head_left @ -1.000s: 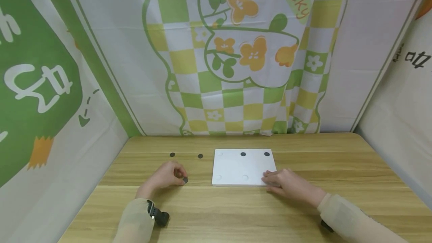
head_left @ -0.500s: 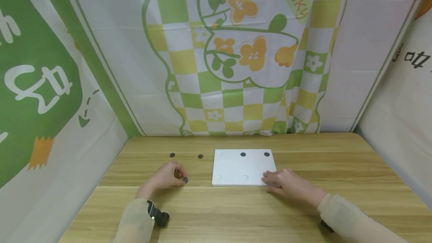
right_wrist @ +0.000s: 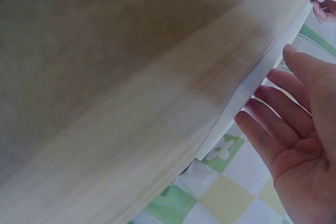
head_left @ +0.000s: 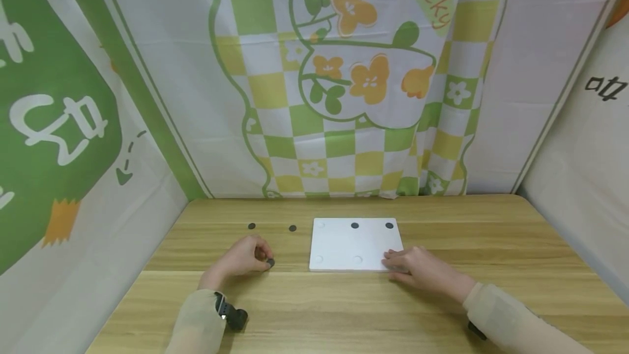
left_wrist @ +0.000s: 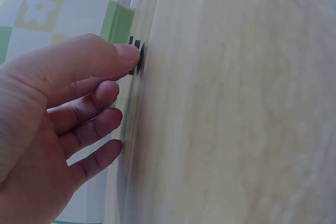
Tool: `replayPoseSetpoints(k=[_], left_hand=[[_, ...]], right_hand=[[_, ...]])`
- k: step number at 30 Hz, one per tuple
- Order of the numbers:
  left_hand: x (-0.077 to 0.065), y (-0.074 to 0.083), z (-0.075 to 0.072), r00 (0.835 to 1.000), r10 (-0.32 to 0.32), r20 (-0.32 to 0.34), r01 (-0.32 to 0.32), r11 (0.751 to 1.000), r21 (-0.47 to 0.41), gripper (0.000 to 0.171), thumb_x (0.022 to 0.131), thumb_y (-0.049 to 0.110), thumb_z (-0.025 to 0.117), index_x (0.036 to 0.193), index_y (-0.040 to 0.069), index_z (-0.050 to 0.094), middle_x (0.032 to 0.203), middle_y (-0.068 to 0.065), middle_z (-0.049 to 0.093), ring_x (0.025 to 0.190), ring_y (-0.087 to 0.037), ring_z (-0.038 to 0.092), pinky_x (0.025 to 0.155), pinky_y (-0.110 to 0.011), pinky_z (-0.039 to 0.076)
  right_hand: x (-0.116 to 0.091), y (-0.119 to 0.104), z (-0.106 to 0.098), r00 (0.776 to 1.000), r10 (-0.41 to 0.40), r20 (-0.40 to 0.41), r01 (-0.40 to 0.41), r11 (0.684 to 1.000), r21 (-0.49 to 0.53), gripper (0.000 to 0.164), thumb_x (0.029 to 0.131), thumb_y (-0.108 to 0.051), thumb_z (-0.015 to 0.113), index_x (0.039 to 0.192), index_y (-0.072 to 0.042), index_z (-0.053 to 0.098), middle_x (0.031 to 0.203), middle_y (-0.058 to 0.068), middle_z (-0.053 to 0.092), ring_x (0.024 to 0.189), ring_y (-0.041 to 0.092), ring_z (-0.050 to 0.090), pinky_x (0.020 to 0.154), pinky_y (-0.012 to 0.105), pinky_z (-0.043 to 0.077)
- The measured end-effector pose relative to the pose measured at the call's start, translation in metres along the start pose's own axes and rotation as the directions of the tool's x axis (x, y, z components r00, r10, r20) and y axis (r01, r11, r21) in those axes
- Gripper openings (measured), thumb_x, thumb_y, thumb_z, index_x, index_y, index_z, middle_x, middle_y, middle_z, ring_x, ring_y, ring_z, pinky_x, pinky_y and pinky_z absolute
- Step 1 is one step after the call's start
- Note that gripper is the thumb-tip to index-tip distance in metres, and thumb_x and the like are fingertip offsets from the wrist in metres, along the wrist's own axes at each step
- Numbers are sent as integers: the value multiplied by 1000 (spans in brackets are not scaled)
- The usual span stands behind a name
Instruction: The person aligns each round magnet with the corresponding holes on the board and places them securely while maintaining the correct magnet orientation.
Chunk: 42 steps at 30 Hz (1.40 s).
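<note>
My left hand (head_left: 245, 255) pinches a small dark disc (head_left: 270, 262) between thumb and fingers, low over the wooden table. In the left wrist view the thumb lies against the disc (left_wrist: 137, 56), and the other fingers are loosely bent. To the right lies a flat white board (head_left: 339, 247) with shallow round recesses. Two dark discs sit along its far edge, one at the middle (head_left: 355, 225) and one at the right corner (head_left: 389, 225). My right hand (head_left: 417, 266) rests its extended fingers on the board's near right corner, hiding that corner.
Two more dark discs lie on the table beyond my left hand, a left one (head_left: 251, 226) and one nearer the board (head_left: 292, 228). The wooden table (head_left: 344, 310) ends at a patterned curtain (head_left: 339, 152) behind, with fabric walls at both sides.
Both hands, the board and the discs hold their places. Only the head view shifts very slightly.
</note>
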<state>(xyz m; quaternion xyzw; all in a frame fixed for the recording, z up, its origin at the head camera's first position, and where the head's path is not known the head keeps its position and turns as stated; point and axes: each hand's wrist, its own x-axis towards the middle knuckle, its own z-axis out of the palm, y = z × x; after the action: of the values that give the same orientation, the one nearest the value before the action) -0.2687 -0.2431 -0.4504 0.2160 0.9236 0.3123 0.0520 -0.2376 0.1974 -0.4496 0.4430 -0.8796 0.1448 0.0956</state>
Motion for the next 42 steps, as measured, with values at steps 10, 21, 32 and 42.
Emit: replayPoseSetpoints(k=[10, 21, 32, 42], left_hand=[[1, 3, -2, 1000, -23, -4, 22, 998, -51, 11, 76, 13, 76, 84, 13, 67, 86, 1, 61, 79, -13, 55, 70, -24, 48], [3, 9, -2, 1000, -14, -17, 13, 998, -66, 15, 74, 11, 76, 87, 12, 68, 89, 0, 61, 81, -13, 57, 71, -25, 50], [8, 19, 2, 998, -5, -56, -1, 995, -100, 13, 75, 13, 76, 86, 13, 69, 87, 1, 61, 79, -13, 54, 69, -23, 47], [15, 25, 7, 998, 20, -61, -25, 996, -83, 13, 74, 13, 77, 86, 13, 69, 87, 1, 63, 78, -12, 55, 69, -23, 48]], right_hand=[[0, 0, -1, 1000, -2, -6, 2, 1000, 4, 30, 85, -20, 71, 109, -3, 70, 112, 18, 67, 102, 28, 67, 81, 37, 58], [0, 1, 0, 1000, -6, -6, 6, 1000, 1, 30, 85, -20, 71, 109, -3, 70, 112, 18, 67, 102, 28, 67, 83, 37, 58], [0, 0, 0, 1000, -9, -11, 9, 1000, -2, 30, 84, -20, 71, 109, -3, 70, 112, 18, 68, 101, 28, 68, 82, 37, 58], [0, -1, 0, 999, -28, -30, 28, 1000, -15, 30, 83, -19, 73, 107, -3, 70, 110, 18, 68, 99, 29, 68, 81, 38, 58]])
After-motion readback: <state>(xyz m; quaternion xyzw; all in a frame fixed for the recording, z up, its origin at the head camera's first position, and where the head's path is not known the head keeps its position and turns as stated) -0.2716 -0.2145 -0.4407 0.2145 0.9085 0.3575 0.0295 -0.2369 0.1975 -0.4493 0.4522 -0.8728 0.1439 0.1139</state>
